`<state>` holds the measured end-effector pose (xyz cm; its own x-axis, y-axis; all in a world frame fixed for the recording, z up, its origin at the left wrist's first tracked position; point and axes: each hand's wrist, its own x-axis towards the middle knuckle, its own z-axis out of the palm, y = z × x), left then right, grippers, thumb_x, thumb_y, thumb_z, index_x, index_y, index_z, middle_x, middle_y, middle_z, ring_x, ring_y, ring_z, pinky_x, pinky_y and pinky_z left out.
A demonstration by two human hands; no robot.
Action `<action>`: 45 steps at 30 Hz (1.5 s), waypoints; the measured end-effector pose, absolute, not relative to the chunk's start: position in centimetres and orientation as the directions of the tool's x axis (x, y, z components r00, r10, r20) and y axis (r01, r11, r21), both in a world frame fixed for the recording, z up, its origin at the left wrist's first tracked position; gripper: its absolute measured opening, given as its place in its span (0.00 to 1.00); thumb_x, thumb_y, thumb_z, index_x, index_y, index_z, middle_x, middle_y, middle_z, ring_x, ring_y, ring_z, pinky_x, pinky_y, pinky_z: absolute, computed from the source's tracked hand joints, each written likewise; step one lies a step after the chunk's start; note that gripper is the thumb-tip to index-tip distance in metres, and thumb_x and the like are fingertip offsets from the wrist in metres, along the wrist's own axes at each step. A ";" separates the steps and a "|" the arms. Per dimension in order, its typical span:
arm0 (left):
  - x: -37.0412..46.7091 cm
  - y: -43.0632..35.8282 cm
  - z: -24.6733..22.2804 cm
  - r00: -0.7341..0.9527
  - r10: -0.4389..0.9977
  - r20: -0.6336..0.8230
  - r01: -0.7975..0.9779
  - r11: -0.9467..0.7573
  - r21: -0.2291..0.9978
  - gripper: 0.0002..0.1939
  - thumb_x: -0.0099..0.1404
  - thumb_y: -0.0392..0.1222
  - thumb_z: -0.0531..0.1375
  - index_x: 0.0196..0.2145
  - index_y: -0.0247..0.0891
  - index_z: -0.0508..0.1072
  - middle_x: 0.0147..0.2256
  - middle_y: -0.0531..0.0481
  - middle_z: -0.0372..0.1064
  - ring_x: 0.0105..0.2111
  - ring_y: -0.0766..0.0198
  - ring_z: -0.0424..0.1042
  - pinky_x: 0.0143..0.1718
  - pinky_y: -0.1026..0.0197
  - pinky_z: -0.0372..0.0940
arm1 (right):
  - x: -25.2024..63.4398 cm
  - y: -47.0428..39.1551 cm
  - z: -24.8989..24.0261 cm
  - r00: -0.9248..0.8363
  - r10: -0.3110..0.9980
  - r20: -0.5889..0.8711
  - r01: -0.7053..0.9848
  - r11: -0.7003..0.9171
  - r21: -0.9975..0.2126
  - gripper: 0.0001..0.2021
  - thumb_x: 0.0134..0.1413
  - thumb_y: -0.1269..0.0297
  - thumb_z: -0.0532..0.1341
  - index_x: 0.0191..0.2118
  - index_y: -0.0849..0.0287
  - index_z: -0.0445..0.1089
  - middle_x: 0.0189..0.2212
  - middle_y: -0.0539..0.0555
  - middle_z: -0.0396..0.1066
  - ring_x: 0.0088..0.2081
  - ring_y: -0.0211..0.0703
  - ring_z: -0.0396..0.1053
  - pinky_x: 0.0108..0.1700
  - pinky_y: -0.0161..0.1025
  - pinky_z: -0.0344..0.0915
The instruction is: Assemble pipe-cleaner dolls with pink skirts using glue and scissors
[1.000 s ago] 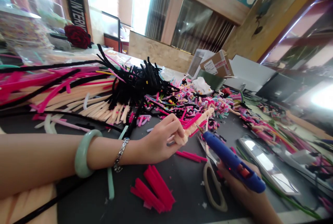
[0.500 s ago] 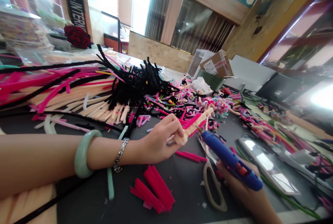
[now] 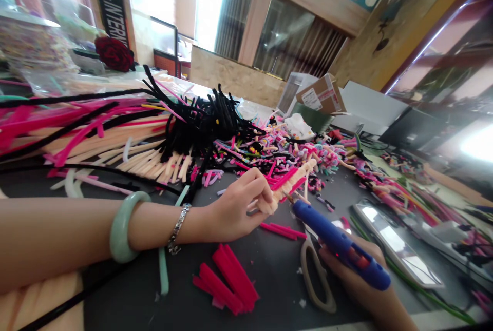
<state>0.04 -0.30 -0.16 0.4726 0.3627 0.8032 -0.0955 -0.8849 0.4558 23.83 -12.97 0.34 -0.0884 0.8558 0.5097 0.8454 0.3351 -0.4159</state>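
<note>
My left hand point(image 3: 242, 201) pinches the near end of a cream and hot-pink pipe-cleaner piece point(image 3: 295, 179), which slants up and away to the right. Wrapped around a blue hot glue gun point(image 3: 339, 241), my right hand point(image 3: 356, 269) comes in from the lower right. The gun's nozzle points at the underside of the piece, close to my left fingertips; whether it touches, I cannot tell. Beneath the gun lie scissors point(image 3: 318, 282) with grey handles. Short hot-pink pipe-cleaner lengths point(image 3: 231, 282) rest on the dark table in front of my left forearm.
Black pipe cleaners point(image 3: 211, 120) and cream ones point(image 3: 154, 161) are heaped at the left and middle. Behind the piece spreads a pile of small colourful cut bits point(image 3: 277, 151). A phone-like flat device point(image 3: 398, 246) lies at right, near a white power strip point(image 3: 450, 238). A cardboard box point(image 3: 323, 96) stands behind.
My right hand has brought the glue gun's nozzle slightly left and down along the piece, nearer my left fingertips. My left hand has stayed nearly still.
</note>
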 end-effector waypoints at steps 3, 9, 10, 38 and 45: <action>0.1 -0.3 -0.2 0.474 0.355 0.806 -0.118 -0.881 0.458 0.07 0.59 0.27 0.58 0.30 0.36 0.64 0.31 0.48 0.65 0.32 0.66 0.66 0.31 0.65 0.65 | 23.9 -13.2 -0.2 0.025 0.863 0.505 0.832 0.262 -0.489 0.08 0.50 0.57 0.65 0.35 0.53 0.75 0.19 0.48 0.71 0.19 0.40 0.69 0.22 0.34 0.65; 0.1 -0.2 -0.2 0.477 0.366 0.799 -0.110 -0.877 0.468 0.07 0.59 0.28 0.59 0.30 0.36 0.64 0.32 0.48 0.65 0.33 0.65 0.66 0.33 0.63 0.65 | 23.4 -13.3 -0.7 0.163 0.850 0.501 0.775 0.204 -0.598 0.10 0.50 0.56 0.64 0.37 0.54 0.75 0.21 0.50 0.73 0.23 0.43 0.71 0.20 0.34 0.63; 0.1 -0.2 -0.3 0.478 0.368 0.797 -0.111 -0.875 0.471 0.07 0.59 0.28 0.59 0.30 0.36 0.64 0.32 0.48 0.65 0.33 0.65 0.66 0.33 0.63 0.65 | 23.3 -13.3 -0.7 0.169 0.850 0.499 0.770 0.202 -0.605 0.10 0.50 0.56 0.64 0.37 0.54 0.75 0.20 0.50 0.72 0.23 0.43 0.71 0.19 0.34 0.62; 0.1 -0.2 -0.4 0.471 0.336 0.816 -0.156 -0.878 0.452 0.09 0.58 0.26 0.59 0.30 0.36 0.64 0.32 0.49 0.64 0.33 0.67 0.66 0.30 0.67 0.65 | 24.0 -13.2 -1.1 0.142 0.838 0.527 0.792 0.223 -0.568 0.10 0.50 0.56 0.65 0.36 0.55 0.76 0.24 0.51 0.76 0.23 0.43 0.73 0.23 0.35 0.68; 0.2 -0.2 -0.6 0.474 0.332 0.815 -0.192 -0.865 0.464 0.09 0.58 0.25 0.59 0.30 0.36 0.63 0.33 0.50 0.62 0.32 0.68 0.68 0.33 0.65 0.67 | 24.3 -13.0 -1.6 0.173 0.848 0.501 0.769 0.201 -0.607 0.11 0.49 0.56 0.65 0.37 0.56 0.75 0.22 0.50 0.75 0.19 0.41 0.70 0.21 0.35 0.66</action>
